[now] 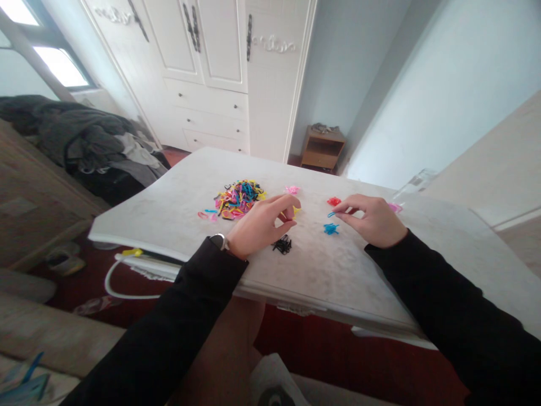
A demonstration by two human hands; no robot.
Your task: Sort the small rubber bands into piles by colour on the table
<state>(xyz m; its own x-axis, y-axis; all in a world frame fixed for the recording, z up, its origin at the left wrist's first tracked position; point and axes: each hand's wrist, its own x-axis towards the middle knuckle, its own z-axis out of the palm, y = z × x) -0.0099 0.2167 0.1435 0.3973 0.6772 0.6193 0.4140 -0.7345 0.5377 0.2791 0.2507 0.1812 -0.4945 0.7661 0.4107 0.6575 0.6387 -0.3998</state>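
While the left hand pinches a yellow band just right of the mixed pile on the tabletop, and the right hand nips a blue band, either slack band could snap loose and scatter the small sorted clusters nearby.

Soft window daylight, wide-angle edge distortion

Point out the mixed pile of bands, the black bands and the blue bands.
mixed pile of bands (237, 198), head view, middle of heap
black bands (282, 245), head view, centre of cluster
blue bands (331, 228), head view, centre of cluster
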